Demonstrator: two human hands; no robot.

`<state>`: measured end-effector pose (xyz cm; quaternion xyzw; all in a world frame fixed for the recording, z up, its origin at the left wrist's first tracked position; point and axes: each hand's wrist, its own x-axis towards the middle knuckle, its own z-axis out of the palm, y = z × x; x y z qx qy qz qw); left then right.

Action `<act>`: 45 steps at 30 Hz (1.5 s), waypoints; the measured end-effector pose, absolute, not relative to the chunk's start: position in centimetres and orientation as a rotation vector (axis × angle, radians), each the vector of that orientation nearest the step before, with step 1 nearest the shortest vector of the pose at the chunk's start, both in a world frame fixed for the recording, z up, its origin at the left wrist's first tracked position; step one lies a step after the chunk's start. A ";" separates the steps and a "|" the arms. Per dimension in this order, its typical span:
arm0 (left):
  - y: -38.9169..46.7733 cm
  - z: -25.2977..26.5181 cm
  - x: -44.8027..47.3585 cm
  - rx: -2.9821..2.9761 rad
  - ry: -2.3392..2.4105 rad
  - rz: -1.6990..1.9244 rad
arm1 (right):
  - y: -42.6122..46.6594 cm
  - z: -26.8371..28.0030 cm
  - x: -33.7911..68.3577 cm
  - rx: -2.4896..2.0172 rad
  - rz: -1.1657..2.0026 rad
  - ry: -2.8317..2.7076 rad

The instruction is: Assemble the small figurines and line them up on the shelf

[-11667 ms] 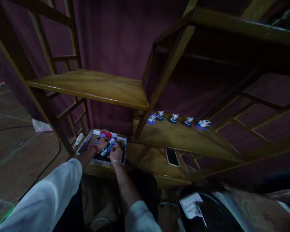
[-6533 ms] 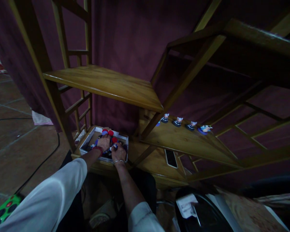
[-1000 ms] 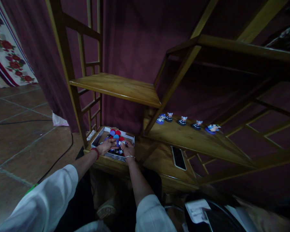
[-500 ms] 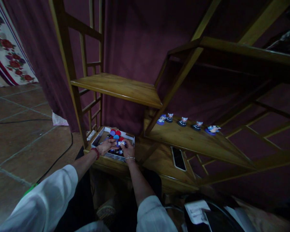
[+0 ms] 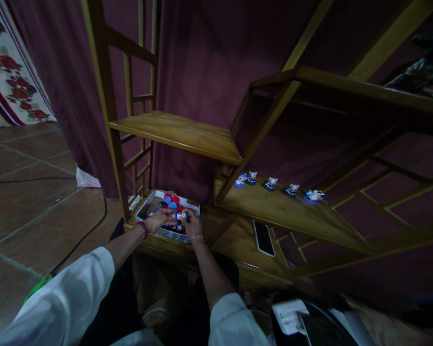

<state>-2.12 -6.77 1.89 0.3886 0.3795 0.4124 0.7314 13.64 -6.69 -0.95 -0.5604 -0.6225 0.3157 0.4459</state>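
Observation:
A small white-and-purple figurine (image 5: 182, 216) is held between my two hands, just above a white cardboard box (image 5: 143, 210). My left hand (image 5: 159, 219), with a red bead bracelet at the wrist, has its fingers closed on the figurine's left side. From the right, my right hand (image 5: 192, 223), wearing a silver bangle, pinches the same figurine. Inside the box lie round red, blue and purple pieces, such as a blue disc (image 5: 172, 205), and more small figurines partly hidden by my hands.
Several small figurines, among them a cat-eared one (image 5: 270, 184), stand in a row on the wooden shelf (image 5: 260, 199) to the right. Below lies a phone (image 5: 263, 238). An upper shelf board (image 5: 180, 134) overhangs the box. A black cable (image 5: 90, 228) runs over the tiled floor.
The view has shifted slightly, so the shelf figurines and phone appear a little further left. Both hands stay over the box with the figurine between them.

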 end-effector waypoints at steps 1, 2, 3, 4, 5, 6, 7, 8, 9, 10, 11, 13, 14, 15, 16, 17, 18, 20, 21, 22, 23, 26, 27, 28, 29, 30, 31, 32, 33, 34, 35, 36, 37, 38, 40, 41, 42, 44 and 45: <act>-6.8 2.0 -2.1 0.860 0.831 0.908 | -6.7 -0.8 13.8 -1.370 0.788 -1.548; -6.9 2.0 -2.0 0.861 0.831 0.907 | -6.8 -0.6 13.9 -1.354 0.791 -1.556; -7.0 2.1 -2.0 0.860 0.834 0.905 | -6.8 -0.4 13.9 -1.341 0.791 -1.566; -7.1 2.2 -2.0 0.860 0.836 0.905 | -6.8 -0.2 14.0 -1.333 0.784 -1.575; -7.2 2.3 -2.0 0.860 0.836 0.905 | -6.9 0.0 14.0 -1.329 0.772 -1.584; -7.3 2.4 -1.9 0.862 0.834 0.905 | -7.0 0.2 13.9 -1.329 0.756 -1.594; -7.4 2.6 -1.9 0.866 0.830 0.906 | -7.0 0.3 13.9 -1.330 0.736 -1.605; -7.5 2.7 -1.9 0.872 0.828 0.909 | -7.1 0.5 13.8 -1.332 0.716 -1.618; -7.7 2.8 -1.9 0.879 0.826 0.912 | -7.2 0.7 13.8 -1.335 0.699 -1.631; -7.8 3.0 -1.9 0.887 0.823 0.918 | -7.3 0.9 13.7 -1.341 0.685 -1.645; -7.9 3.1 -1.9 0.894 0.821 0.925 | -7.4 1.1 13.6 -1.350 0.673 -1.656; -8.1 3.3 -1.9 0.904 0.816 0.942 | -7.6 1.4 13.4 -1.384 0.645 -1.664; -8.2 3.4 -1.9 0.907 0.813 0.949 | -7.7 1.6 13.3 -1.404 0.631 -1.664; -8.3 3.4 -1.9 0.911 0.809 0.955 | -7.8 1.8 13.2 -1.428 0.620 -1.665; -8.4 3.4 -1.9 0.914 0.803 0.960 | -7.9 1.9 13.1 -1.456 0.612 -1.665; -8.5 3.4 -1.9 0.916 0.797 0.965 | -8.0 2.1 13.0 -1.487 0.606 -1.663; -8.6 3.3 -1.9 0.916 0.791 0.971 | -8.1 2.2 12.9 -1.517 0.603 -1.659; -8.7 3.2 -2.0 0.911 0.785 0.977 | -8.2 2.4 12.7 -1.569 0.590 -1.639; -8.7 3.1 -2.0 0.907 0.785 0.980 | -8.3 2.4 12.5 -1.586 0.581 -1.629; -8.8 3.1 -2.1 0.902 0.785 0.983 | -8.4 2.5 12.4 -1.597 0.576 -1.622; -8.8 3.0 -2.1 0.899 0.785 0.986 | -8.4 2.5 12.3 -1.608 0.575 -1.618; -8.8 2.8 -2.2 0.887 0.787 0.998 | -8.4 2.7 12.0 -1.663 0.600 -1.601; -8.8 2.8 -2.2 0.881 0.793 1.000 | -8.4 2.8 11.9 -1.686 0.620 -1.586; -8.8 2.8 -2.2 0.876 0.801 1.003 | -8.4 2.9 11.8 -1.707 0.644 -1.565; -8.8 2.8 -2.2 0.870 0.812 1.006 | -8.4 2.9 11.6 -1.725 0.674 -1.541; -8.8 2.8 -2.2 0.865 0.823 1.011 | -8.4 3.0 11.5 -1.740 0.710 -1.512; -8.8 2.8 -2.2 0.860 0.834 1.013 | -8.3 3.0 11.3 -1.753 0.746 -1.482; -8.9 2.8 -2.1 0.857 0.845 1.013 | -8.3 3.1 11.2 -1.764 0.781 -1.453; -8.9 2.8 -2.1 0.855 0.856 1.012 | -8.3 3.1 11.0 -1.773 0.813 -1.423; -8.9 2.7 -2.1 0.853 0.867 1.009 | -8.3 3.1 10.9 -1.778 0.843 -1.393; -8.9 2.8 -2.1 0.851 0.877 1.008 | -8.3 3.2 10.8 -1.782 0.871 -1.363; -9.0 2.8 -2.1 0.849 0.885 1.009 | -8.2 3.2 10.6 -1.786 0.893 -1.335; -9.0 2.8 -2.1 0.846 0.890 1.011 | -8.2 3.2 10.5 -1.792 0.907 -1.315; -9.1 2.9 -2.1 0.844 0.887 1.013 | -8.2 3.2 10.5 -1.801 0.914 -1.304; -9.2 3.1 -2.1 0.839 0.864 1.013 | -8.1 3.1 10.4 -1.822 0.900 -1.310; -9.2 3.2 -2.1 0.837 0.852 1.012 | -8.1 3.1 10.4 -1.827 0.878 -1.329; -9.2 3.2 -2.2 0.837 0.846 1.010 | -8.0 3.0 10.5 -1.828 0.849 -1.355; -9.2 3.3 -2.2 0.835 0.854 1.008 | -8.0 2.9 10.6 -1.821 0.778 -1.416; -9.2 3.3 -2.3 0.831 0.861 1.008 | -8.0 2.9 10.6 -1.818 0.739 -1.450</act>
